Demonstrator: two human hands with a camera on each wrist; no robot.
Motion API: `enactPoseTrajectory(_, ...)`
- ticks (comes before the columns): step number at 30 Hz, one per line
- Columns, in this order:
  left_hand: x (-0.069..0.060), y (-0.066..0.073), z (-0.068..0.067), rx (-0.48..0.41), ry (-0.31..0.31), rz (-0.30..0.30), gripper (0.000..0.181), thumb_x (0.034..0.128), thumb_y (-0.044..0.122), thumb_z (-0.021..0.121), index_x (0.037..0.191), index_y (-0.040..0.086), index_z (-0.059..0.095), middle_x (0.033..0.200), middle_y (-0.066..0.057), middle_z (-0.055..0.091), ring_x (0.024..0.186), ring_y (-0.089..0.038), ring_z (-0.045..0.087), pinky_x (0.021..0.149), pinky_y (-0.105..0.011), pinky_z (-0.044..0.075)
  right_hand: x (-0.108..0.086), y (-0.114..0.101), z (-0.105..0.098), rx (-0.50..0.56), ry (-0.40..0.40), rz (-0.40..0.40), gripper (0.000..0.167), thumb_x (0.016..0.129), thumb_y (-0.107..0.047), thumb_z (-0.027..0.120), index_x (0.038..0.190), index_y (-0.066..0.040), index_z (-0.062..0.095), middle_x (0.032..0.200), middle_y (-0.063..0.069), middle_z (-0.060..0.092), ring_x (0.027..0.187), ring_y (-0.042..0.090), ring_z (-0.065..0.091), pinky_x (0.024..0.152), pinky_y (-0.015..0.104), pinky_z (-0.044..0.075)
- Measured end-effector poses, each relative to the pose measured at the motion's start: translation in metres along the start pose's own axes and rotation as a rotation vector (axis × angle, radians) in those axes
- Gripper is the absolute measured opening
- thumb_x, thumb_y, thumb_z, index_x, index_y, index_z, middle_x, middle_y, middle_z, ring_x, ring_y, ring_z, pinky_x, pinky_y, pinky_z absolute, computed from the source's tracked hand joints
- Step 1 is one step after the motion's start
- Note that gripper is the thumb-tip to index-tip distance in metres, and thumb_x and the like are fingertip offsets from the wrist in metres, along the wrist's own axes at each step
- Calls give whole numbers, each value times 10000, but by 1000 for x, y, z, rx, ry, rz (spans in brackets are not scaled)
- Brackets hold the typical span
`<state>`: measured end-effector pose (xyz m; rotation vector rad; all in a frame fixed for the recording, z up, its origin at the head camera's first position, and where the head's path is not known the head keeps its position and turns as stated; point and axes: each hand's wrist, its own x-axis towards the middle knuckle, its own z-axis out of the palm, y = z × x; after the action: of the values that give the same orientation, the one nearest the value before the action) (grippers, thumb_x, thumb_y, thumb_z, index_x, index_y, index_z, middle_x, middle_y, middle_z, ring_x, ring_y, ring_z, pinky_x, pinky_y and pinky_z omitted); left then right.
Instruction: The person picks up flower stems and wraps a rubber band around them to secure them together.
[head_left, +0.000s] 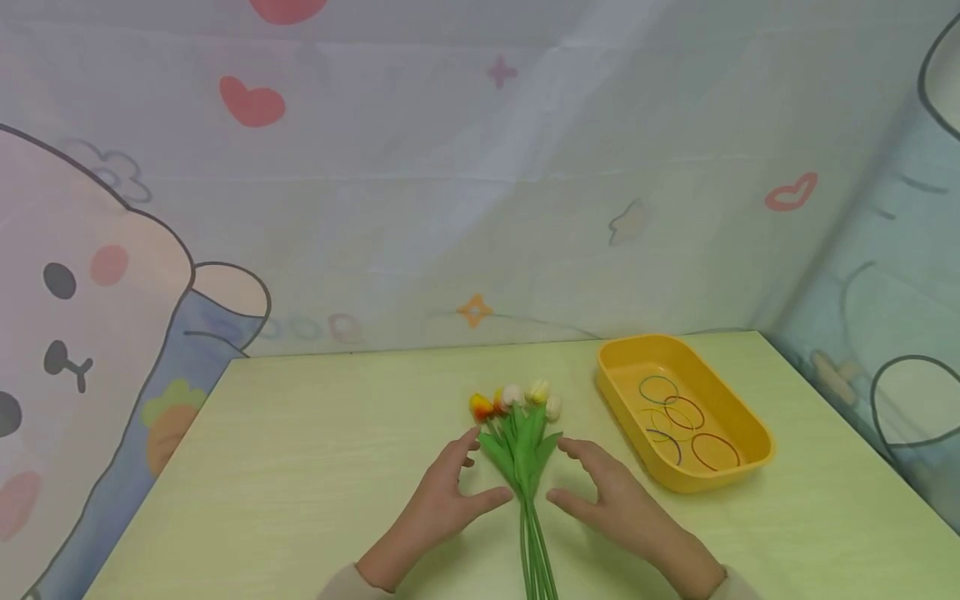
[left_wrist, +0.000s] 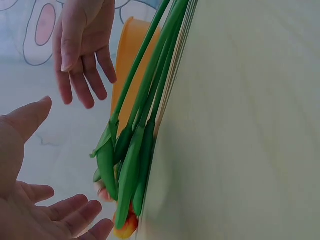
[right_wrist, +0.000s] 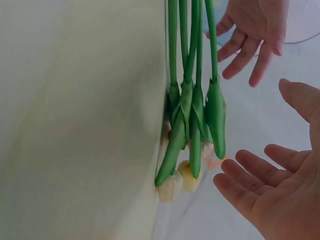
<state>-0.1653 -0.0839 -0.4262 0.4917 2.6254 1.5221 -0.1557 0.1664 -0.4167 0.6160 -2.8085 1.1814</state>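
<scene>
A bunch of artificial tulips (head_left: pixel 527 454) lies on the table, its orange-yellow, white and pale yellow blooms pointing away and its green stems toward me. My left hand (head_left: pixel 456 492) hovers at the left of the leaves, fingers spread and relaxed, holding nothing. On the other side my right hand (head_left: pixel 611 498) mirrors it, palm facing the bunch, also holding nothing. Both wrist views show a gap between the fingers and the tulips. In the left wrist view the green leaves (left_wrist: pixel 132 170) hang over an orange-yellow bloom (left_wrist: pixel 126 227); white blooms (right_wrist: pixel 170 187) show in the right wrist view.
A yellow-orange tray (head_left: pixel 738 417) stands at the right of the tulips, holding several thin coloured rings (head_left: pixel 716 452). The pale table (head_left: pixel 300 467) ends at a cloth backdrop (head_left: pixel 420 208) with cartoon prints, which also hangs along both sides.
</scene>
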Motion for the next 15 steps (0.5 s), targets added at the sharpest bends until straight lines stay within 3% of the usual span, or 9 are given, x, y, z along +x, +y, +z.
enactPoseTrajectory(8,2,-2,13,-29,-70,19,871,819,387,768,1482,51,314,1339,-188,489,1140,-371,515,847,-532,485,2,1,12,109,-89,-15,660,889,-389,686,1382,-17,453,1358,165,525,1168,322,544,941,511,473)
enactPoseTrajectory(15,3,-3,20,-54,-87,-7,855,813,367,777,1457,18,335,1286,-186,518,1075,-329,536,796,-457,502,5,4,18,159,-122,21,667,881,-354,706,1380,6,448,1340,193,528,1133,329,563,920,492,494)
